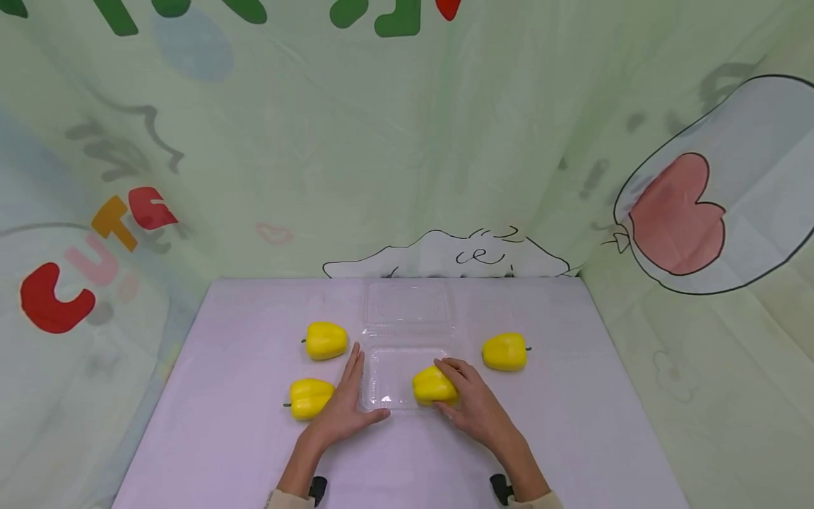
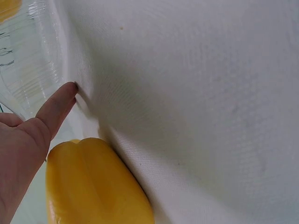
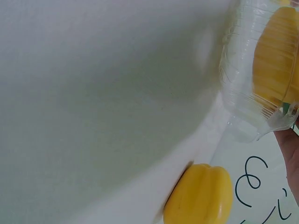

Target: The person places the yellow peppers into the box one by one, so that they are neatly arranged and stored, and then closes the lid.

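A clear plastic clamshell container (image 1: 384,375) lies unfolded on the table, its lid (image 1: 409,305) flat on the far side. My right hand (image 1: 478,408) grips a yellow bell pepper (image 1: 432,386) at the right part of the container's base. Through the clear wall, that pepper shows in the right wrist view (image 3: 273,56). Along the base's left side rests my left hand (image 1: 343,410), fingers straight and thumb spread toward the near edge. Its fingertips are right at the container wall in the left wrist view. Beside the left hand lies another yellow bell pepper (image 1: 309,399), partly covered by it.
One more yellow pepper (image 1: 326,341) lies left of the container, farther back. Another yellow pepper (image 1: 504,352) sits to the right, stem pointing right. The pale table (image 1: 572,452) is bounded by printed curtains (image 1: 381,155) at the back and sides.
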Demonstrator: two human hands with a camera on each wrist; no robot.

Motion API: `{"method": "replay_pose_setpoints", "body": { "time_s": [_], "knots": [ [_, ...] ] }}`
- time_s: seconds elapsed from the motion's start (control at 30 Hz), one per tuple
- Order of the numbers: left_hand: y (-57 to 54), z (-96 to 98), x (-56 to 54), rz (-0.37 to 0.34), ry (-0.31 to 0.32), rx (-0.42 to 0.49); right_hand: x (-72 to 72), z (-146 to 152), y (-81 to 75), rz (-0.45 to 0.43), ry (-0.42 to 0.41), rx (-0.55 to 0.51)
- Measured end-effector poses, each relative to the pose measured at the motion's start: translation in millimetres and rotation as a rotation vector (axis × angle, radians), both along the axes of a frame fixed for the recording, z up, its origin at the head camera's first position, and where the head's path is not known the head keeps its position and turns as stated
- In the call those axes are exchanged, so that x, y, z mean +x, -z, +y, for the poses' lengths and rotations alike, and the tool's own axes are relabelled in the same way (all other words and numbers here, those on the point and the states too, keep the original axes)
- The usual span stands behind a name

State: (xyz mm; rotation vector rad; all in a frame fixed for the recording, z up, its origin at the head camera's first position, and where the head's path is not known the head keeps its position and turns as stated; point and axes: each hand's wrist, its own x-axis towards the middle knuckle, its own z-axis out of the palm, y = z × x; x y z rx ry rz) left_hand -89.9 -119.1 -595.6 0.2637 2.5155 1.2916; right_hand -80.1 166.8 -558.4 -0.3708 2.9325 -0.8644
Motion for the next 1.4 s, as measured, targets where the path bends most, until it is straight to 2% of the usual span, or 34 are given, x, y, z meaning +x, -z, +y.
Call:
{"method": "replay_pose_setpoints", "body": {
  "time_s": [0.63,1.4],
  "knots": [
    [0.3,-0.2,0.8,-0.005,0.000,-0.010,-8.6,-2.7,-5.0,-0.115,-0.058,0.018],
    [-3.6,2.3,0.3,-0.016,-0.007,-0.017,-7.3,-4.3,-3.0,-0.087,-0.053,0.024]
  ]
}}
